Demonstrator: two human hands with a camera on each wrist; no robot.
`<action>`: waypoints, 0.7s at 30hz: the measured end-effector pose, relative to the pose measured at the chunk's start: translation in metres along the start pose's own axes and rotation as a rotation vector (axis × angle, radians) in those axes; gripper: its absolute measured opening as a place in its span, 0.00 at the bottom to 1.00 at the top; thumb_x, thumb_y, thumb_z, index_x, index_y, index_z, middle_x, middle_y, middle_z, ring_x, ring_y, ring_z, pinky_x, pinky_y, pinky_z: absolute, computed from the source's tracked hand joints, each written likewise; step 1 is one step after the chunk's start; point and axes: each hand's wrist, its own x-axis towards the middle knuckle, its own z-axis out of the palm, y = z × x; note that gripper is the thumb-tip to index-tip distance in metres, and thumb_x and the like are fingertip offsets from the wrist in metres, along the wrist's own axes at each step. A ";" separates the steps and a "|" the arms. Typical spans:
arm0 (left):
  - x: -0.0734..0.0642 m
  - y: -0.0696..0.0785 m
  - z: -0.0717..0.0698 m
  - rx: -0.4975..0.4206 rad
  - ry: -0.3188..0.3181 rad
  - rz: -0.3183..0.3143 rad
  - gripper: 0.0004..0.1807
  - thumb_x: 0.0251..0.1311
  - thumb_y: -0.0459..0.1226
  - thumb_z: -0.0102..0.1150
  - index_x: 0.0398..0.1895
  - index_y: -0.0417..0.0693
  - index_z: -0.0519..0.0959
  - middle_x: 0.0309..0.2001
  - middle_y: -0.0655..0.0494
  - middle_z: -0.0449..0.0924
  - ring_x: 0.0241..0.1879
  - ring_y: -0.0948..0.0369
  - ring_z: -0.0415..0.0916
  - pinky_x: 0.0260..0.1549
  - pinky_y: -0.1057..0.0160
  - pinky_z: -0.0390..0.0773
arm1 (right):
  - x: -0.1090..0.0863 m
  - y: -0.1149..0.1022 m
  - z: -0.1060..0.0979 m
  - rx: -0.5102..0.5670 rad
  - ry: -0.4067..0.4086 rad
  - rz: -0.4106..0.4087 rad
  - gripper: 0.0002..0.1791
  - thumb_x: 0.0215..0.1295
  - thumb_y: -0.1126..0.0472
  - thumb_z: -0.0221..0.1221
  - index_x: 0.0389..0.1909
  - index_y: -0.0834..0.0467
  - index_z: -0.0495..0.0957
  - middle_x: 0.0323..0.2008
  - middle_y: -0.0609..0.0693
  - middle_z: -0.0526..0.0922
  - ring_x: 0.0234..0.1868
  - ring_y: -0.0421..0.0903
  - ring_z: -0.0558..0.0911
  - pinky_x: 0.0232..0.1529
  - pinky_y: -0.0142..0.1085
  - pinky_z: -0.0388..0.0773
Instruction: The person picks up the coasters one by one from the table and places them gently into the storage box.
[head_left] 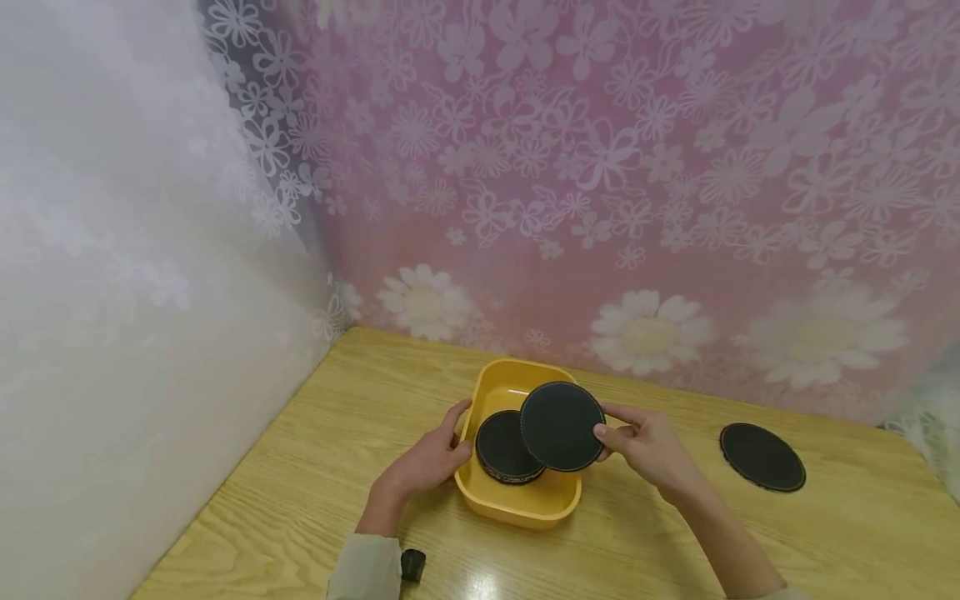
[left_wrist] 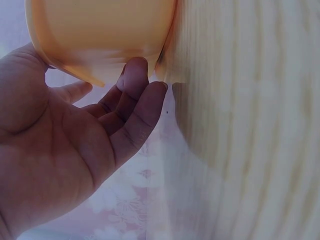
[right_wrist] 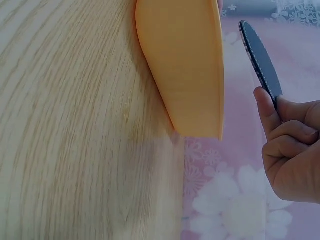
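Note:
A yellow plastic bin stands on the wooden table. Inside it, toward the left, lies a short stack of round black coasters with stitched edges. My right hand pinches another black coaster by its right edge, thumb on top. That coaster is raised above the bin and overlaps the stack from the head view; the right wrist view has it tilted and apart from the bin's rim. At the bin's left side, my left hand holds the rim, with the other fingers bent beside the outer wall in the left wrist view.
One more black coaster lies flat on the table to the right. A small black object is beside the left sleeve. A pink flowered curtain hangs along the table's back edge, and a pale one along the left.

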 end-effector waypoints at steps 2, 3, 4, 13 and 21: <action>0.000 0.000 0.000 0.000 0.000 0.002 0.37 0.72 0.39 0.44 0.80 0.54 0.45 0.30 0.52 0.73 0.20 0.60 0.65 0.24 0.63 0.68 | 0.004 -0.001 0.004 -0.006 -0.016 0.006 0.29 0.70 0.58 0.60 0.70 0.63 0.68 0.23 0.54 0.85 0.12 0.39 0.60 0.24 0.36 0.63; 0.000 0.000 0.000 -0.001 -0.001 0.004 0.37 0.71 0.39 0.44 0.80 0.54 0.45 0.30 0.52 0.73 0.20 0.60 0.65 0.24 0.63 0.68 | 0.007 -0.001 0.005 -0.008 -0.020 0.013 0.29 0.70 0.57 0.60 0.69 0.62 0.69 0.23 0.54 0.86 0.11 0.39 0.56 0.24 0.36 0.63; 0.000 0.000 0.000 -0.001 -0.001 0.006 0.37 0.71 0.39 0.44 0.80 0.53 0.45 0.30 0.52 0.73 0.20 0.60 0.65 0.24 0.63 0.68 | 0.009 -0.002 0.007 -0.013 -0.024 0.014 0.29 0.70 0.57 0.60 0.69 0.62 0.69 0.23 0.55 0.86 0.11 0.39 0.56 0.25 0.37 0.62; 0.000 0.001 0.000 -0.007 -0.010 0.018 0.38 0.70 0.38 0.44 0.80 0.51 0.45 0.30 0.51 0.72 0.21 0.60 0.65 0.25 0.62 0.67 | 0.031 -0.012 0.029 -0.056 -0.095 -0.008 0.25 0.69 0.65 0.59 0.65 0.69 0.71 0.19 0.57 0.83 0.16 0.44 0.72 0.23 0.36 0.65; 0.000 -0.001 0.001 -0.003 -0.009 0.009 0.38 0.70 0.39 0.43 0.80 0.52 0.44 0.28 0.53 0.71 0.19 0.61 0.63 0.24 0.64 0.67 | 0.046 -0.013 0.047 -0.119 -0.142 -0.034 0.23 0.67 0.69 0.60 0.62 0.71 0.74 0.21 0.60 0.84 0.20 0.56 0.83 0.15 0.31 0.57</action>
